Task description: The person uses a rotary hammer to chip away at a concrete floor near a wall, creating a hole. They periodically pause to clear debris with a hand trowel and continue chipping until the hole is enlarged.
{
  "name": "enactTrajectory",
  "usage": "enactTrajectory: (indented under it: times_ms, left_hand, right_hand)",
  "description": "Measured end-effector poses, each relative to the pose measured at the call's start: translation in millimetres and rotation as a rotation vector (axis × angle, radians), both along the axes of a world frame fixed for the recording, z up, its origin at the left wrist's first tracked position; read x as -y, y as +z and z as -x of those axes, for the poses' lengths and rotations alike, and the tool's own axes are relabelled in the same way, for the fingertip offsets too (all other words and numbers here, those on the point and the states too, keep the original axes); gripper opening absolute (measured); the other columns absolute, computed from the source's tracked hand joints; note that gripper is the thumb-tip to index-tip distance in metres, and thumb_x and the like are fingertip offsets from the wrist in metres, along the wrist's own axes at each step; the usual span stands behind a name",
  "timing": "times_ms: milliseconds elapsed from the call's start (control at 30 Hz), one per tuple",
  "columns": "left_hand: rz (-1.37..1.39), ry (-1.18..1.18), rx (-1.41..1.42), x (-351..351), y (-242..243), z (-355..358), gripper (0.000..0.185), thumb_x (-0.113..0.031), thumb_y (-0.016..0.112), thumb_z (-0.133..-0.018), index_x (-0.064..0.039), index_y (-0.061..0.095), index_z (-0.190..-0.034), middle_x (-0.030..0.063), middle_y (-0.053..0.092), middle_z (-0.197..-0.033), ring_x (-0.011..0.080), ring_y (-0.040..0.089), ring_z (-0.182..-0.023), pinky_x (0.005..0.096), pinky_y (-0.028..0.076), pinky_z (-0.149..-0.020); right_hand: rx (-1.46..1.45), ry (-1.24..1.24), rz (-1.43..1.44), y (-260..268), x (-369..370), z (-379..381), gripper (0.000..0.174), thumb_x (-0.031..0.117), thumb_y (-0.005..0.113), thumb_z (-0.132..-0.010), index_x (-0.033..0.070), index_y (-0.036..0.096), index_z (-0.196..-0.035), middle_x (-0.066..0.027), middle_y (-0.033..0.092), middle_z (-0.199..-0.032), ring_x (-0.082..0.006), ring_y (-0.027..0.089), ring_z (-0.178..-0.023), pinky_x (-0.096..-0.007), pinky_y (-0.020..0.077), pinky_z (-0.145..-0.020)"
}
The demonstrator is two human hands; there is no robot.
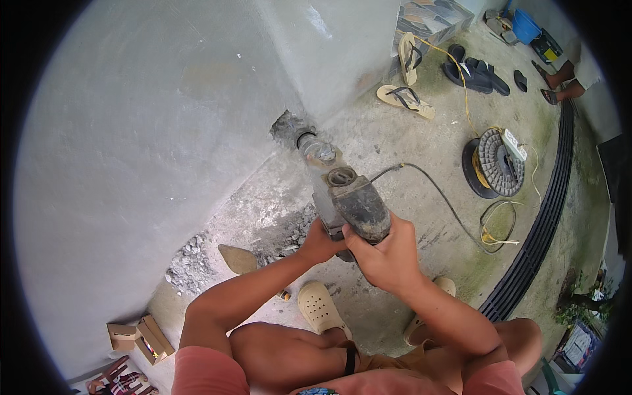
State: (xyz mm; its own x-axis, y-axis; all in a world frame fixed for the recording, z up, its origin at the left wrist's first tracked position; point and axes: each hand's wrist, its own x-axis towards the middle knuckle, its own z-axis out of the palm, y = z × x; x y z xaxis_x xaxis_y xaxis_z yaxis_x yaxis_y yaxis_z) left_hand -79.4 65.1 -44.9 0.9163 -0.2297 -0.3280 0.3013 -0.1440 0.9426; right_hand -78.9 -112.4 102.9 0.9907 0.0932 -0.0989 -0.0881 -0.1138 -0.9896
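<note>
A dusty black rotary hammer [363,210] is held out before me, its front end pointing at the foot of the grey wall [148,123]. There the plaster is broken away in a rough hole [284,124], right by the corner; the bit's tip cannot be made out. My right hand [390,256] grips the rear of the tool, thumb laid across its back. Lower on the left side, my left hand [320,244] holds it too, its fingers partly hidden behind the body. A trowel [238,259], blade outward, lies on the concrete left of my forearm.
Rubble [190,264] lies along the wall. An open cardboard box [140,338] sits lower left. The tool's black cord [444,197] runs right, near a cable reel [498,163] bearing a power strip [514,145]. Sandals [406,100], a drain grate [538,237] and another person's feet [558,84] are beyond.
</note>
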Motion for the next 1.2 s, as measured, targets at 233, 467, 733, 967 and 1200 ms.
enactTrajectory:
  times_ms: [233,467,733,967,1200]
  left_hand:
    - [0.086,-0.152,0.360,-38,-59,11,0.070,-0.022,0.091,-0.079,-0.005,0.060,-0.139,0.0108,0.068,-0.133,0.0229,0.062,-0.126,0.0404,0.048,-0.110]
    - [0.591,-0.135,-0.076,-63,-162,12,0.053,-0.027,0.082,-0.088,-0.010,0.065,-0.136,0.0077,0.068,-0.132,0.0219,0.064,-0.121,0.0404,0.048,-0.109]
    - [0.529,-0.183,-0.034,-67,-210,17,0.056,-0.026,0.084,-0.087,-0.010,0.064,-0.137,0.0080,0.068,-0.133,0.0218,0.063,-0.122,0.0402,0.047,-0.109]
    - [0.461,-0.187,0.030,-79,-217,24,0.058,-0.026,0.085,-0.086,-0.010,0.063,-0.138,0.0083,0.067,-0.133,0.0217,0.063,-0.122,0.0401,0.047,-0.109]
    - [0.418,-0.180,0.092,-85,-213,24,0.061,-0.026,0.086,-0.085,-0.010,0.062,-0.138,0.0085,0.067,-0.134,0.0216,0.062,-0.123,0.0400,0.047,-0.110]
  right_hand:
    - [0.105,-0.024,0.124,-35,-38,52,0.036,0.012,0.084,-0.077,-0.003,0.070,-0.106,-0.0174,0.074,-0.087,-0.0311,0.076,-0.081,-0.0366,0.0585,-0.074]
    - [0.301,0.084,0.259,-119,-69,61,0.050,0.018,0.088,-0.070,0.000,0.066,-0.111,-0.0176,0.064,-0.102,-0.0364,0.069,-0.073,-0.0395,0.0575,-0.070]
    - [0.284,0.231,0.439,-136,-73,74,0.062,0.027,0.092,-0.059,0.000,0.066,-0.109,-0.0165,0.059,-0.099,-0.0361,0.065,-0.068,-0.0426,0.0545,-0.057]
    - [0.285,0.269,0.394,-133,-86,72,0.072,0.029,0.094,-0.056,-0.004,0.066,-0.114,-0.0208,0.060,-0.106,-0.0379,0.067,-0.071,-0.0429,0.0558,-0.062]
    - [0.228,0.199,0.364,-121,-100,66,0.044,0.016,0.087,-0.068,0.002,0.070,-0.105,-0.0145,0.064,-0.096,-0.0311,0.070,-0.072,-0.0371,0.0565,-0.063]
